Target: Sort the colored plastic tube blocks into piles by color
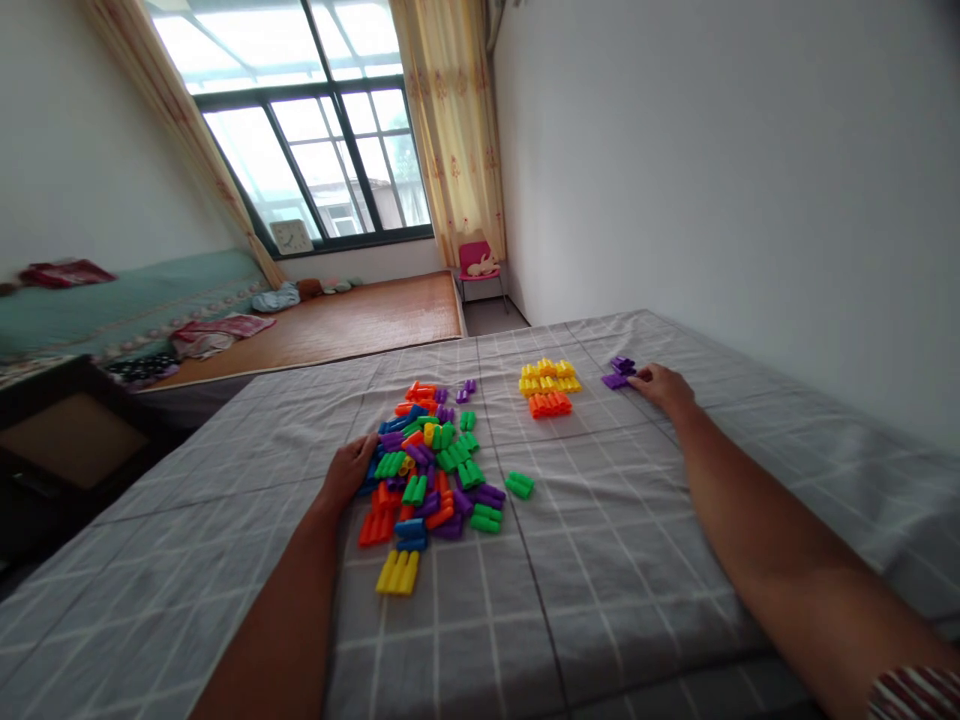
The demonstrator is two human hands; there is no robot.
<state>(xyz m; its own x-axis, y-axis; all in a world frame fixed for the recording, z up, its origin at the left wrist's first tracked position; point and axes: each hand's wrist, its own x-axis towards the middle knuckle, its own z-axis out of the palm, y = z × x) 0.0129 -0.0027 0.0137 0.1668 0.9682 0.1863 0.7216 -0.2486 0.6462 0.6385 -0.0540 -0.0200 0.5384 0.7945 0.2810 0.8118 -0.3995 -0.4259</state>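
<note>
A mixed pile of green, orange, purple, blue and yellow plastic pieces [427, 460] lies on the grey checked cloth. At the pile's left edge rests my left hand [352, 470], its fingertips against the pieces; its grip is hidden. My right hand [664, 385] reaches to the far right, thumb and fingers closed at a small group of purple pieces [619, 372]. Between the hands, rows of yellow pieces [550, 378] lie behind a row of orange pieces [550, 404]. One green piece [520, 485] lies apart, right of the pile.
The grey cloth [637, 560] covers the surface under both arms. A white wall rises on the right. Beyond the far edge are a bed platform [360, 310], a pink chair [476, 262] with a soft toy, and a window. A dark cabinet [52, 450] stands at left.
</note>
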